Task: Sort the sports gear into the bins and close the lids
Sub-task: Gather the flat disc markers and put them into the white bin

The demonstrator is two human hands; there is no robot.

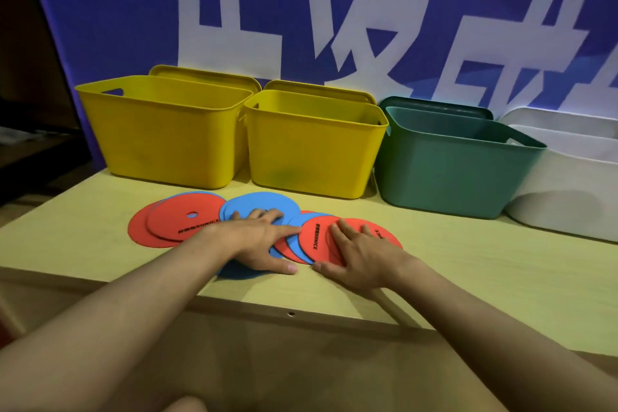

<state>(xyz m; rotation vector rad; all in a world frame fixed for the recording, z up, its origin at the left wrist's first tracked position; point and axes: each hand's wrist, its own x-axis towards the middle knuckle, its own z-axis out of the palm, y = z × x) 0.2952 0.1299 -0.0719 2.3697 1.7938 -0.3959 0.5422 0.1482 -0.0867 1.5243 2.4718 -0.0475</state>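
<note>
Several flat red and blue marker discs lie fanned out on the pale wooden table (501,261). Two red discs (180,221) overlap at the left, a blue disc (254,204) sits in the middle, and a red disc with black lettering (317,237) lies to the right. My left hand (264,241) rests flat on the blue discs, fingers spread. Flat on the rightmost red discs lies my right hand (361,257), fingers apart. Behind the discs stand two yellow bins (160,130) (311,147), a green bin (448,167) and a white bin (568,194), all open on top.
Lids stand upright behind the bins: yellow lids (207,72), a green lid (434,104) and a white lid (561,117), against a blue banner with white characters. The table's front edge runs under my forearms. Dark furniture is at the far left.
</note>
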